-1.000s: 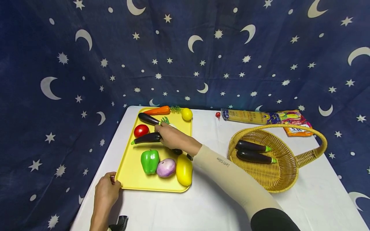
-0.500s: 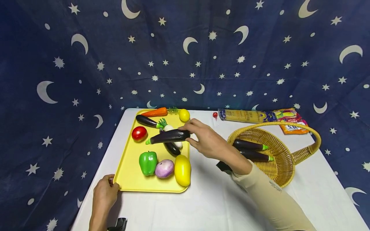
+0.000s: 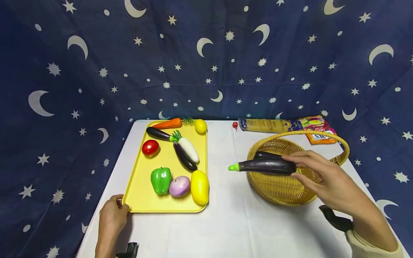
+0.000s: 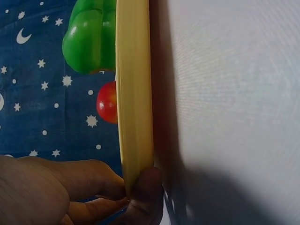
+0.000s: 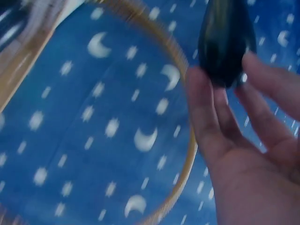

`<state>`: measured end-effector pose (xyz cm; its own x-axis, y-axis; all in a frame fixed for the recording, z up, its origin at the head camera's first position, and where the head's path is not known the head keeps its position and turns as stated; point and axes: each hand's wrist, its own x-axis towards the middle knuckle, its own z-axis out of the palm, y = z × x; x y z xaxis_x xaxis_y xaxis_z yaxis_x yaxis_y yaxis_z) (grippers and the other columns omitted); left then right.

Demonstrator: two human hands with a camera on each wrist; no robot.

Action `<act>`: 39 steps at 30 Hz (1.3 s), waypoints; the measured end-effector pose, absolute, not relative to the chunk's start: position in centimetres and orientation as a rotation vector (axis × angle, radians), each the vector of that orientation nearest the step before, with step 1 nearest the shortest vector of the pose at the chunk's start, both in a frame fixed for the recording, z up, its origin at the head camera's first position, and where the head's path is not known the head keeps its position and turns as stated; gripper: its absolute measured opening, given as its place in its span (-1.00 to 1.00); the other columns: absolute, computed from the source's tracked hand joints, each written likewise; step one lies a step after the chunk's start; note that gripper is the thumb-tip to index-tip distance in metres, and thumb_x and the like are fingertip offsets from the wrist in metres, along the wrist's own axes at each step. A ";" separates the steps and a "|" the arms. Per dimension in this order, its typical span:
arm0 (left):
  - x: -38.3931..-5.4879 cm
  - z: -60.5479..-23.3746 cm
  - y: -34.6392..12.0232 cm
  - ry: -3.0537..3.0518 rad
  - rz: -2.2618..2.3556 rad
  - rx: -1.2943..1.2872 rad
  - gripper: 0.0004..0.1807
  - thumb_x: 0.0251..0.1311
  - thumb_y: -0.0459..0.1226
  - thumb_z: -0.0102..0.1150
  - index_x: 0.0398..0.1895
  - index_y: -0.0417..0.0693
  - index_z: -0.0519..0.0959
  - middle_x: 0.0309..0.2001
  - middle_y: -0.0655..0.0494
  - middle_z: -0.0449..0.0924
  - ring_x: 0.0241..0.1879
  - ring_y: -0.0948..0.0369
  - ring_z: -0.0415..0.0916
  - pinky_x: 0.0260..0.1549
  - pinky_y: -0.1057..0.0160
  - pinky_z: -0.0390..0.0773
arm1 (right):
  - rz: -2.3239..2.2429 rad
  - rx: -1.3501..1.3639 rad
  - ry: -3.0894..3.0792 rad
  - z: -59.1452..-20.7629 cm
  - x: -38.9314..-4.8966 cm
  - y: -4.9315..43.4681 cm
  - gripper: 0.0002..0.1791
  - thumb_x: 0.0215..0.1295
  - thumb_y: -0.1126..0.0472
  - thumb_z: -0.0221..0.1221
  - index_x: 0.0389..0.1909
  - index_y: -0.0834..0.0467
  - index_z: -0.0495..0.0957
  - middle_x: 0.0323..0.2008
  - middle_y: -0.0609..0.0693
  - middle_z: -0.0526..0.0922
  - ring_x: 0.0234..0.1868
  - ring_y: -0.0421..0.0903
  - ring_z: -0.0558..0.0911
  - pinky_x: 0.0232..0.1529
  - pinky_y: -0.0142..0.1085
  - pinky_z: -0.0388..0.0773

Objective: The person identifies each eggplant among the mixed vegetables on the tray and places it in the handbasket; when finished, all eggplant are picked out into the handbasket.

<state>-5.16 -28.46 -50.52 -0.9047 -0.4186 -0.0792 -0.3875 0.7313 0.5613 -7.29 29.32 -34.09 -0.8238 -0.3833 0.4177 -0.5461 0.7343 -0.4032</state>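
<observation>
My right hand (image 3: 326, 179) holds an eggplant (image 3: 264, 166) by its thick end, its green stem end pointing left, over the left part of the wicker basket (image 3: 274, 191). Behind it, an eggplant in the basket (image 3: 262, 154) is partly hidden. The right wrist view shows fingers and thumb round the dark end of the held eggplant (image 5: 226, 44). At the yellow tray's (image 3: 142, 200) near left corner, my left hand (image 3: 111, 218) pinches the rim. On the tray lie two eggplants (image 3: 184, 157), a white radish (image 3: 189, 148), a green bell pepper (image 3: 160, 181) and a tomato (image 3: 150, 148).
The tray also bears a carrot (image 3: 169, 124), lemon (image 3: 200, 126), purple onion (image 3: 179, 186) and yellow mango (image 3: 200, 187). Behind the basket lie a pasta pack (image 3: 266, 125), a candy bag (image 3: 317, 129) and a lollipop (image 3: 235, 125). The basket's handle (image 3: 342, 143) arches over its right side.
My right hand has lifted an eggplant off the tray and carried it rightward to above the basket. My left hand keeps its grip on the tray's corner. The head view has shifted slightly.
</observation>
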 end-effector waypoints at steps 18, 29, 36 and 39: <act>-5.7 -50.3 -28.6 -2.860 -0.908 0.676 -0.48 0.16 -0.40 0.09 0.21 -0.48 0.55 -0.18 -0.32 0.67 -0.20 -0.11 0.61 -0.34 0.16 0.45 | 0.454 0.636 -2.901 -39.2 -11.0 36.8 -0.44 0.13 0.47 0.41 0.19 0.09 0.70 -0.09 -0.03 0.71 -0.18 -0.29 0.59 -0.17 -0.42 0.47; -5.6 -50.3 -28.2 -2.862 -0.916 0.670 -0.49 0.16 -0.41 0.12 0.20 -0.48 0.56 -0.16 -0.31 0.68 -0.20 -0.10 0.62 -0.34 0.16 0.45 | 0.585 0.600 -3.020 -40.6 -11.1 36.3 -0.50 0.21 0.45 0.38 0.20 0.16 0.66 -0.02 0.06 0.71 -0.15 -0.25 0.63 -0.21 -0.33 0.56; -5.1 -50.6 -28.2 -2.864 -0.919 0.696 -0.50 0.16 -0.42 0.13 0.19 -0.47 0.56 -0.18 -0.32 0.69 -0.20 -0.11 0.63 -0.31 0.12 0.46 | 0.617 0.557 -3.099 -41.6 -11.3 36.2 -0.52 0.25 0.43 0.36 0.21 0.18 0.65 0.00 0.12 0.70 -0.10 -0.07 0.68 -0.19 -0.29 0.60; -4.9 -50.6 -28.3 -2.872 -0.907 0.689 -0.51 0.15 -0.42 0.13 0.18 -0.47 0.56 -0.18 -0.32 0.70 -0.20 -0.11 0.64 -0.30 0.10 0.47 | 0.646 0.541 -3.142 -42.4 -11.4 36.2 -0.52 0.27 0.42 0.35 0.22 0.19 0.63 -0.07 0.10 0.69 -0.15 -0.07 0.64 -0.23 -0.28 0.56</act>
